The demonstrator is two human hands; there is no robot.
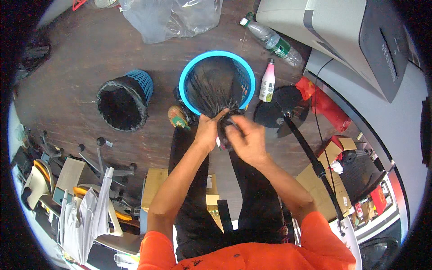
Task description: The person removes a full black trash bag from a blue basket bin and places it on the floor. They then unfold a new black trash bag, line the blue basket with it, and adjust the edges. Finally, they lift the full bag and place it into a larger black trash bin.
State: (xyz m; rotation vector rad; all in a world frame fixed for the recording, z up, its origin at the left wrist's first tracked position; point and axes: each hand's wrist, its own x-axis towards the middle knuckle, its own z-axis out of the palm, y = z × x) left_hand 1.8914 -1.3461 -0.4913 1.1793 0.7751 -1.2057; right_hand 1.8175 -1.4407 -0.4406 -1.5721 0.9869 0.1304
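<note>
A round blue plastic basket [183,92] stands on the floor just in front of my feet. Thin black plastic bag [211,92] film stretches across its inside and gathers into a bunch at the near rim. My left hand [208,131] is closed round the bunched film at that rim. Just to its right, my right hand [246,138] curls its fingers against the loose black end; its fingertips are slightly blurred. On the left lies a second blue basket [145,83], tilted and lined with a black bag.
A clear bottle with a green label [274,42] and a pink-and-white bottle [268,81] are right of the basket. Nearby stands a black pole [299,135] on a round base. A clear plastic bag [173,20] lies beyond. Chairs [85,198] and cardboard boxes [155,184] are nearer me.
</note>
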